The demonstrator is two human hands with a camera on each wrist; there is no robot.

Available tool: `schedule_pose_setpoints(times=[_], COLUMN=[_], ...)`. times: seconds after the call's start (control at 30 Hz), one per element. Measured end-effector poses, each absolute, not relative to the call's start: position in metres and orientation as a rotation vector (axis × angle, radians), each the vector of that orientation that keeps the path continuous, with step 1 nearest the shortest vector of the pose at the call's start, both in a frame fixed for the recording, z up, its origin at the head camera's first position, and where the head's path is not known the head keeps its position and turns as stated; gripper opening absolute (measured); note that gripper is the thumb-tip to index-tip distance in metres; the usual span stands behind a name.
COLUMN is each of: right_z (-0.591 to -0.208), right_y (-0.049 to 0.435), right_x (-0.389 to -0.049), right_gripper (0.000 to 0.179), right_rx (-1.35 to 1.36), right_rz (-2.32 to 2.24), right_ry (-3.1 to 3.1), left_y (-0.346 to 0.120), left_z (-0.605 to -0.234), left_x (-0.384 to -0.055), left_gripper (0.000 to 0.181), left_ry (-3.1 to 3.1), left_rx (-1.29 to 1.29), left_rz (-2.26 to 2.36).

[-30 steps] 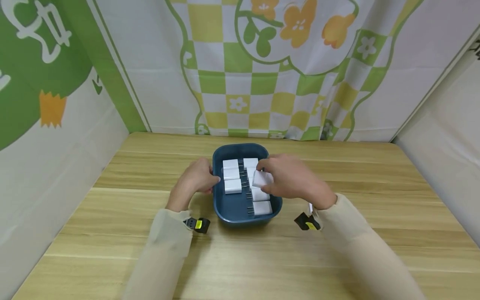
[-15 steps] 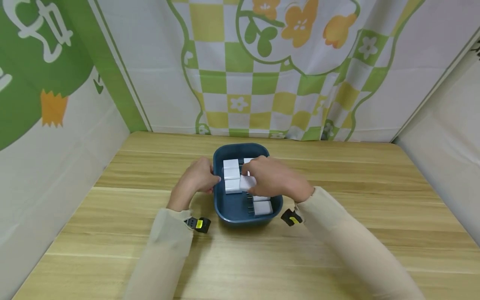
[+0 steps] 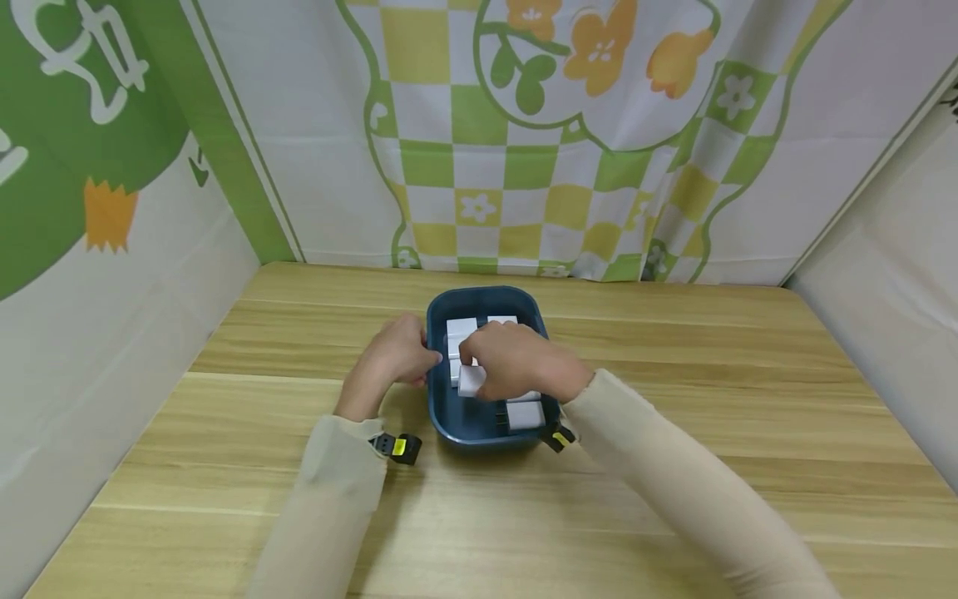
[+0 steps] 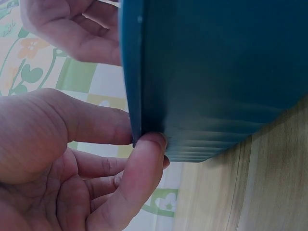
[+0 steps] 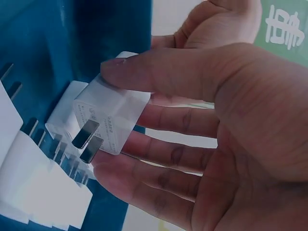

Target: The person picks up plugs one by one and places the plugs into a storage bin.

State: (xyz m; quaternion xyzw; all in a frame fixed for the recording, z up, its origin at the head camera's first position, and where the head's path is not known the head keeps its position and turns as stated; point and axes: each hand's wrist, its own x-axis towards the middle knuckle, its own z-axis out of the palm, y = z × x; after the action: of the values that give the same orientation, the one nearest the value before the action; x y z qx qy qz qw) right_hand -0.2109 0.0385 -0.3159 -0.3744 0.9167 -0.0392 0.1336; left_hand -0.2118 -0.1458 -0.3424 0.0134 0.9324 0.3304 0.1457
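Observation:
A dark blue plastic bin [image 3: 456, 424] stands on the table with white plug-in chargers in two columns. My left hand [image 3: 395, 353] pinches the bin's left rim between thumb and forefinger, plain in the left wrist view on the blue wall [image 4: 216, 72]. Inside the bin, my right hand [image 3: 512, 362] holds a white charger [image 5: 113, 108] between thumb and fingers, its two metal prongs bare. That charger is at the near end of the left column, close to the chargers [image 3: 461, 327] there. Part of the right column is hidden under my hand; one charger [image 3: 525, 415] shows at its near end.
The bin rests on a light wood-grain table [image 3: 674, 349]. A patterned green and yellow cloth [image 3: 524, 191] hangs behind the table's back edge, with white cloth walls on both sides. A small black camera [image 3: 404, 449] sits at my left wrist.
My right hand has carried the held charger left and slightly nearer, from above the right column to the near end of the left column. My left hand stays on the rim.

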Motion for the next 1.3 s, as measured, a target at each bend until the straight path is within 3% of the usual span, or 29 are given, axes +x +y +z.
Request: schedule_pose_setpoints(times=[0.9, 1.3], right_z=[-0.331, -0.332], right_y=[0.017, 0.013], right_x=[-0.220, -0.226], right_gripper=[0.037, 0.031], right_rx=[-1.076, -1.062], right_rz=[0.043, 0.088], right_ry=[2.573, 2.539], left_y=[-0.147, -0.147], left_z=[-0.343, -0.341], left_x=[-0.213, -0.213], left_gripper=[0.020, 0.018], left_ry=[2.690, 2.678], left_rx=[0.063, 0.047], left_rz=[0.949, 0.955])
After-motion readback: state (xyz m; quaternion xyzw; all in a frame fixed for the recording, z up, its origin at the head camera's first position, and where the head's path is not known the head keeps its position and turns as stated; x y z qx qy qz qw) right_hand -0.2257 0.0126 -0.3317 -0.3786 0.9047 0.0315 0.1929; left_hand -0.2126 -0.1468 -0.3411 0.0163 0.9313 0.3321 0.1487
